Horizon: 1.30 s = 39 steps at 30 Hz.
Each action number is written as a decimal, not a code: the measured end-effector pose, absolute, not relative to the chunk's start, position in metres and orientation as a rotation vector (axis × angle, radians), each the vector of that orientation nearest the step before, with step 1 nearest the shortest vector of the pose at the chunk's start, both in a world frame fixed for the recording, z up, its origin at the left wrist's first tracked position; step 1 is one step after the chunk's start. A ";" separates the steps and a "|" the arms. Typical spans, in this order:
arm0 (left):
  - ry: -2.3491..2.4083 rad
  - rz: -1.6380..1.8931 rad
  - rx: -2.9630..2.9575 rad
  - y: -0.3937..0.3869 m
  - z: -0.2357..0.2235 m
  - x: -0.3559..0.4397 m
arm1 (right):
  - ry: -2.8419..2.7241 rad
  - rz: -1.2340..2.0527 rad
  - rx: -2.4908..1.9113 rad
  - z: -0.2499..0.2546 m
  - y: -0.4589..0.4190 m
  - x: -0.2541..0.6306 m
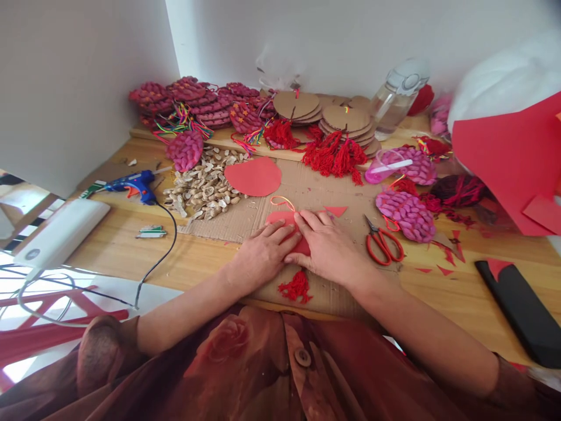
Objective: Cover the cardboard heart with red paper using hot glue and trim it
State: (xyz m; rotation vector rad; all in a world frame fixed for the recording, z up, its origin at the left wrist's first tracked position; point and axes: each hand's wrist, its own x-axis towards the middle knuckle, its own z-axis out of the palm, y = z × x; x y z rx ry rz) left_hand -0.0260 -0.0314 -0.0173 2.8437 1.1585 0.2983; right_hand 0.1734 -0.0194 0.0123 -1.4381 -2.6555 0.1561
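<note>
Both the left hand (pixel 265 251) and the right hand (pixel 326 242), as I watch from afar through the head camera, lie flat, palms down, on a rounded red paper piece (pixel 302 247); the fingers are stretched out and barely parted, neither hand curls around anything, and the two nearly meet in the middle; I judge the spread is there to share pressure evenly, though I cannot tell what, if anything, lies beneath the paper. The piece sits directly before the wearer on a brown corrugated cardboard sheet (pixel 302 181), which probably shields the pale wooden table (pixel 193 251); a thin yellow cord loop (pixel 289 202) shows at its far edge and a bushy red yarn tassel (pixel 295 286) at its near edge, both clear of the fingers.

Just beyond lies a larger red paper shape (pixel 254 177), next to a heap of tan peanut shells (pixel 205 186); scissors with orange-red handles (pixel 377 231) rest near the right hand, seemingly for easy reach; the blue glue gun (pixel 138 186) lies well apart on the left, perhaps so that its tip keeps clear of the forearms.
</note>
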 end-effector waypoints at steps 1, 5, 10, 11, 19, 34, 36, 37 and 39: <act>1.170 0.288 2.837 -0.031 -0.016 -0.026 | -2.660 0.162 -1.437 0.012 -0.022 0.174; 1.185 0.281 2.817 -0.032 -0.015 -0.025 | -2.651 0.222 -1.464 0.013 -0.036 0.178; 1.150 0.363 2.831 -0.033 -0.020 -0.029 | -2.635 0.241 -1.529 0.018 -0.043 0.179; 1.145 0.379 2.830 -0.033 -0.021 -0.029 | -2.635 0.235 -1.540 0.019 -0.042 0.177; 1.158 0.390 2.804 -0.029 -0.020 -0.028 | -2.618 0.176 -1.525 0.009 -0.020 0.167; 1.201 0.459 2.769 -0.027 -0.026 -0.025 | -2.713 -0.019 -1.371 -0.021 -0.043 0.200; 1.212 0.490 2.751 -0.027 -0.028 -0.025 | -2.715 -0.050 -1.352 -0.022 -0.043 0.203; 1.224 0.502 2.740 -0.027 -0.028 -0.024 | -2.717 -0.054 -1.351 -0.021 -0.041 0.202; 1.257 0.522 2.722 -0.027 -0.029 -0.023 | -2.727 -0.053 -1.366 -0.018 -0.035 0.198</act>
